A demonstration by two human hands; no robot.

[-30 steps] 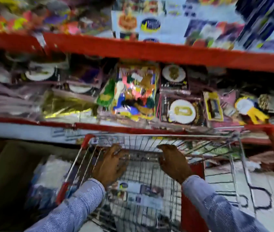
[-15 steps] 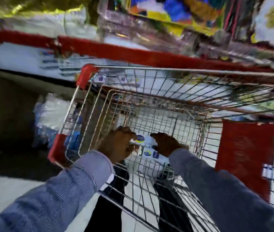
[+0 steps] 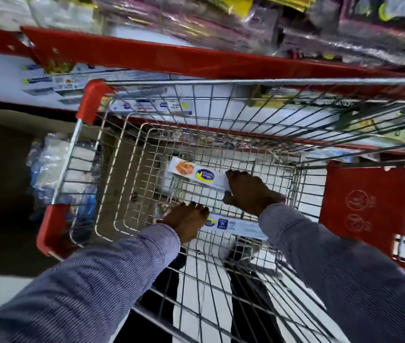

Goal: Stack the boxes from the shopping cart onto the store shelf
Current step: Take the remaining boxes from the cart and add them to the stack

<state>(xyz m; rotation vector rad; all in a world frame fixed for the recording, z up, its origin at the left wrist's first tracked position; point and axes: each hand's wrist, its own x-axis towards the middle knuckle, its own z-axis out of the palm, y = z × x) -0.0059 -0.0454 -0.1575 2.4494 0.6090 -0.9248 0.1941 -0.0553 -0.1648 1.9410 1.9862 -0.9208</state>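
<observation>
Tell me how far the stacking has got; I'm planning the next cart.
Done: similar white boxes already sit on the shelf behind the cart. In hand: the right hand grips one box, the left hand another. Left: lifting both from the cart.

Both hands are reaching down inside the wire shopping cart (image 3: 132,149). The right hand (image 3: 251,191) is gripping the end of a long white box (image 3: 196,175) lying near the cart's far wall. The left hand (image 3: 188,220) is resting on a second white box (image 3: 233,226) nearer the person. The red-edged store shelf (image 3: 162,58) is showing beyond the cart.
</observation>
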